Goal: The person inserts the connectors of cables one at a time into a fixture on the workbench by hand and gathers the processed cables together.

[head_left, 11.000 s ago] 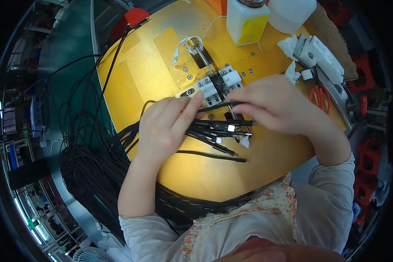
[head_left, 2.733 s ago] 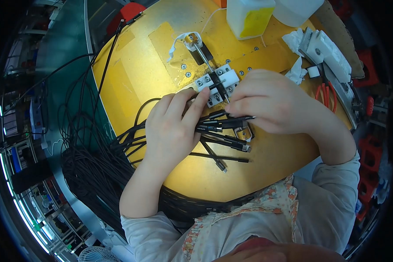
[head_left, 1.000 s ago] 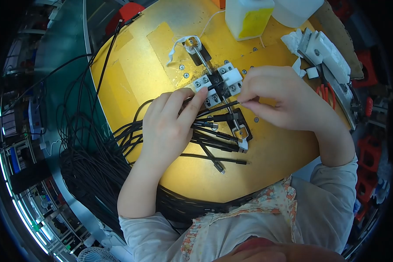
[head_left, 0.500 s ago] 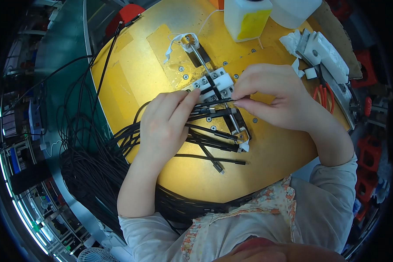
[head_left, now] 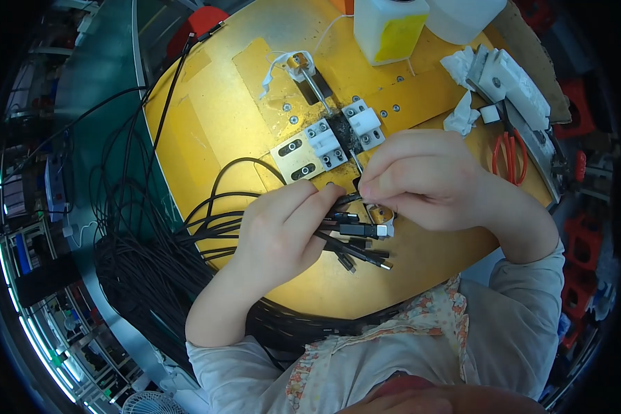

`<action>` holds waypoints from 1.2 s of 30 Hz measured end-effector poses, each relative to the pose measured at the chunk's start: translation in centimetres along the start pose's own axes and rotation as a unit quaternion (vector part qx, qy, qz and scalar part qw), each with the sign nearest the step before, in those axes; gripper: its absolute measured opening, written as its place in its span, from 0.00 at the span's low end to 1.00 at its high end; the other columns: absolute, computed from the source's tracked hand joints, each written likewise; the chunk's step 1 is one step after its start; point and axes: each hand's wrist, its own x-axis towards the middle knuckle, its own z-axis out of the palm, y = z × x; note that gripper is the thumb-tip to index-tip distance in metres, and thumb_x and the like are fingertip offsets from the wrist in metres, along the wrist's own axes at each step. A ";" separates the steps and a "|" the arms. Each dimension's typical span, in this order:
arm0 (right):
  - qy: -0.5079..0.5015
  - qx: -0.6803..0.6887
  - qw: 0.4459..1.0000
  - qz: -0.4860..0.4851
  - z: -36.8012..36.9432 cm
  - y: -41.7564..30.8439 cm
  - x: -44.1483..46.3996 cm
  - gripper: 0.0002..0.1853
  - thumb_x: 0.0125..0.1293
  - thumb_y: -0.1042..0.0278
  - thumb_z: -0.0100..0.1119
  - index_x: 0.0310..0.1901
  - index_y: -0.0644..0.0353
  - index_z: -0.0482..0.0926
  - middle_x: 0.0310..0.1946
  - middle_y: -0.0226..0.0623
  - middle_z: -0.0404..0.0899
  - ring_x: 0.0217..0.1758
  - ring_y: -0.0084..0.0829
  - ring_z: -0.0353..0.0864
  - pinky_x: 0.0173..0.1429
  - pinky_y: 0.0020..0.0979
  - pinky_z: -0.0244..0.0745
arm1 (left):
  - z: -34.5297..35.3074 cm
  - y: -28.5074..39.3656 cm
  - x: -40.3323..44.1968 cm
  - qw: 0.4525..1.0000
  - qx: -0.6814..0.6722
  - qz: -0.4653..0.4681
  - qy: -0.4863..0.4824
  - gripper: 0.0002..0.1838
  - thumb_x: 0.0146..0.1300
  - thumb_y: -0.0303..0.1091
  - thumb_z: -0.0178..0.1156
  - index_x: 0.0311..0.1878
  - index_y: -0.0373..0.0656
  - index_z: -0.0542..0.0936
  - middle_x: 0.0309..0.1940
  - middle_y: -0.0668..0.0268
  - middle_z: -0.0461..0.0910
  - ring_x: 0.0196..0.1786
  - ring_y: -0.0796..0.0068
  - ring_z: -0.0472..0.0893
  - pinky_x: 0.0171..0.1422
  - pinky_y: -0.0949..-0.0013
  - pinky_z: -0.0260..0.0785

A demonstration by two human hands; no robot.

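Note:
Several black USB cables [head_left: 352, 229] run under and through my left hand [head_left: 272, 228], its fingers closed round them, plug ends pointing right. My right hand [head_left: 428, 179] pinches the end of one black cable [head_left: 350, 198] just past the left fingertips. Above both hands on the yellow plate stands a fixture with two white blocks, the left block [head_left: 324, 143] and the right block [head_left: 364, 124]. A dark gap separates them, with no cable across it. A metal rod [head_left: 316, 88] points into this gap from above; the lower rod is partly hidden by my right hand.
A white bottle with a yellow label [head_left: 397, 38] and a second white container [head_left: 462, 17] stand at the back. On the right lie crumpled tissue [head_left: 462, 116], a red-handled tool [head_left: 510, 157] and a metal bar [head_left: 541, 148]. A large heap of black cables [head_left: 145, 276] hangs at the left edge.
Both hands have moved down towards me, away from the fixture. The cable that lay across the white blocks is out of them, and the blocks now stand farther apart.

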 end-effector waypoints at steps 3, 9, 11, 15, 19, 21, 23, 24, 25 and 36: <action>-0.004 -0.003 1.000 -0.005 0.2 0.2 0.1 0.05 0.51 0.78 0.61 0.31 0.60 0.78 0.29 0.34 0.76 0.33 0.36 0.78 0.35 0.33 0.73 | -0.2 -0.9 -0.1 0.999 0.017 0.030 0.004 0.21 0.38 0.22 0.64 0.43 0.37 0.79 0.23 0.66 0.70 0.24 0.70 0.75 0.24 0.69 0.66; 0.009 -0.019 1.000 0.003 0.0 0.9 0.6 0.04 0.52 0.78 0.62 0.31 0.62 0.79 0.29 0.35 0.77 0.33 0.36 0.78 0.36 0.32 0.73 | -0.7 -0.7 0.3 0.999 0.039 0.002 0.009 0.23 0.40 0.20 0.63 0.46 0.37 0.80 0.25 0.63 0.75 0.25 0.67 0.76 0.28 0.67 0.67; 0.026 -0.040 0.999 0.020 -0.2 1.7 0.8 0.04 0.53 0.78 0.63 0.31 0.62 0.79 0.29 0.35 0.77 0.33 0.36 0.79 0.36 0.32 0.73 | 0.1 -1.5 0.6 0.993 0.069 0.037 0.087 0.28 0.37 0.20 0.63 0.50 0.39 0.80 0.27 0.66 0.74 0.25 0.69 0.74 0.27 0.68 0.67; 0.033 -0.085 0.993 0.072 -0.2 3.2 1.3 0.03 0.54 0.76 0.64 0.31 0.63 0.80 0.31 0.35 0.76 0.34 0.35 0.79 0.37 0.31 0.73 | 0.1 -2.3 0.5 0.990 0.139 0.009 0.036 0.24 0.44 0.20 0.62 0.50 0.40 0.81 0.35 0.65 0.74 0.32 0.70 0.75 0.34 0.70 0.69; 0.030 -0.121 0.988 0.094 -0.2 3.5 1.4 0.03 0.55 0.75 0.64 0.32 0.64 0.81 0.31 0.36 0.74 0.34 0.35 0.78 0.39 0.32 0.73 | 0.8 -2.6 0.7 0.987 0.151 0.008 0.046 0.24 0.44 0.20 0.62 0.50 0.40 0.81 0.35 0.65 0.74 0.31 0.71 0.74 0.34 0.70 0.70; 0.024 -0.125 0.986 0.105 -0.2 3.5 1.3 0.03 0.56 0.75 0.63 0.32 0.64 0.81 0.31 0.36 0.73 0.35 0.36 0.77 0.40 0.33 0.72 | 1.1 -2.7 0.7 0.987 0.154 0.005 0.046 0.25 0.44 0.19 0.61 0.51 0.40 0.81 0.35 0.65 0.75 0.31 0.71 0.74 0.34 0.70 0.70; 0.016 -0.138 0.985 0.102 -0.2 3.5 1.2 0.04 0.56 0.74 0.63 0.32 0.64 0.81 0.31 0.37 0.72 0.35 0.36 0.76 0.40 0.33 0.71 | 1.0 -2.5 0.6 0.990 0.136 -0.026 0.025 0.29 0.41 0.15 0.60 0.53 0.42 0.81 0.38 0.63 0.76 0.36 0.66 0.77 0.41 0.67 0.72; 0.012 -0.150 0.984 0.094 -0.3 3.4 1.2 0.04 0.57 0.74 0.62 0.32 0.65 0.81 0.30 0.37 0.72 0.35 0.36 0.75 0.40 0.34 0.70 | 0.9 -2.4 0.6 0.991 0.127 -0.041 0.015 0.32 0.39 0.13 0.60 0.54 0.43 0.80 0.40 0.61 0.77 0.39 0.64 0.79 0.45 0.66 0.73; 0.008 -0.163 0.983 0.086 -0.4 3.3 1.1 0.04 0.57 0.74 0.62 0.32 0.65 0.81 0.30 0.37 0.71 0.35 0.37 0.74 0.40 0.34 0.70 | 1.0 -2.5 0.7 0.991 0.132 -0.028 0.021 0.28 0.41 0.17 0.61 0.52 0.42 0.81 0.38 0.63 0.76 0.37 0.66 0.77 0.42 0.67 0.72; -0.044 -0.150 0.986 -0.050 1.5 1.5 1.2 0.10 0.51 0.72 0.62 0.37 0.59 0.77 0.32 0.35 0.71 0.38 0.35 0.73 0.43 0.34 0.67 | 1.2 -2.6 0.8 0.990 0.137 -0.016 0.034 0.28 0.40 0.26 0.67 0.51 0.41 0.79 0.37 0.66 0.74 0.35 0.68 0.74 0.38 0.67 0.68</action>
